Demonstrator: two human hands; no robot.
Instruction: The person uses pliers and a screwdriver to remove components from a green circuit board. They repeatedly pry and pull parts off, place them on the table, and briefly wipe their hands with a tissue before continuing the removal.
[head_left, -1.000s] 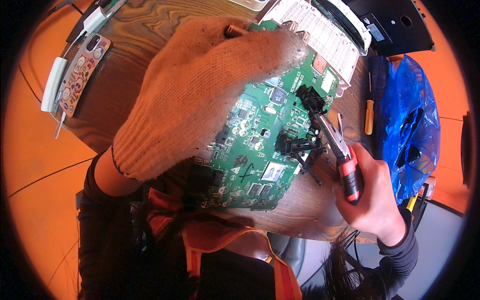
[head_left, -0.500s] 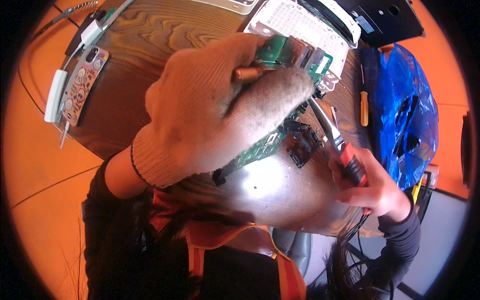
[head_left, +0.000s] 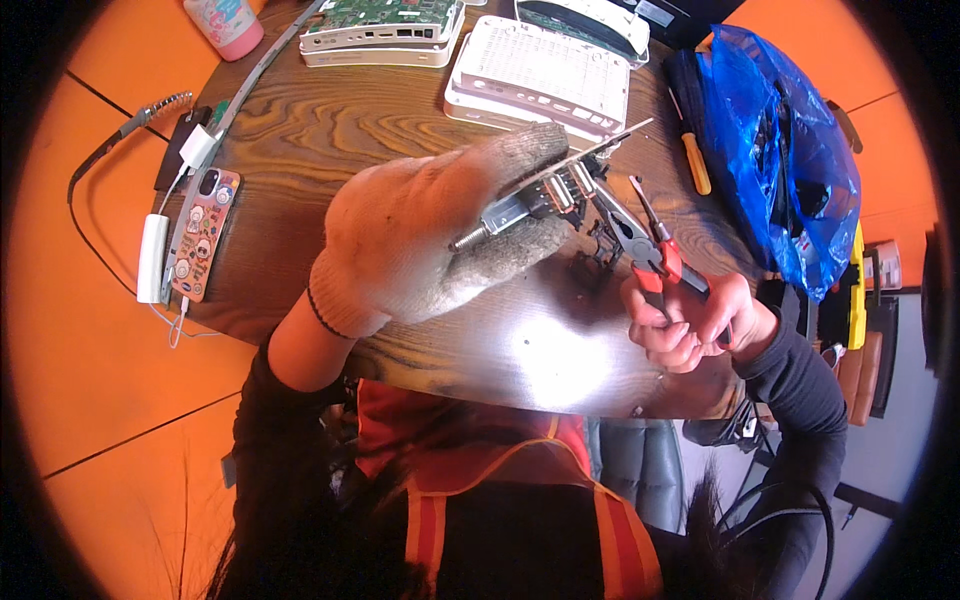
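Observation:
My left hand (head_left: 400, 235), in a pale knit work glove, grips a circuit board (head_left: 600, 148) seen almost edge-on. Metal connectors (head_left: 560, 190) face me from it, and a threaded metal connector (head_left: 468, 240) points toward my wrist. In my bare right hand (head_left: 690, 325) are red-handled pliers (head_left: 640, 250), whose jaws reach up to the board's connectors. Whether they clamp anything is hidden. A thin-shafted tool with a red and black handle (head_left: 668, 250) also sits in this hand beside the pliers. Dark plastic pieces (head_left: 598, 250) lie on the table behind the pliers.
White device housings (head_left: 545, 70) and an opened one with a green board (head_left: 385, 30) stand at the far side. Right lie a yellow-handled screwdriver (head_left: 695, 165) and a blue plastic bag (head_left: 775, 160). A phone (head_left: 207, 235), white adapter (head_left: 153, 258) and soldering iron (head_left: 135, 122) are left.
My left hand has turned the board from its face to edge-on. The pliers have rotated, showing their pivot. The view has shifted, with more of the table's far side showing.

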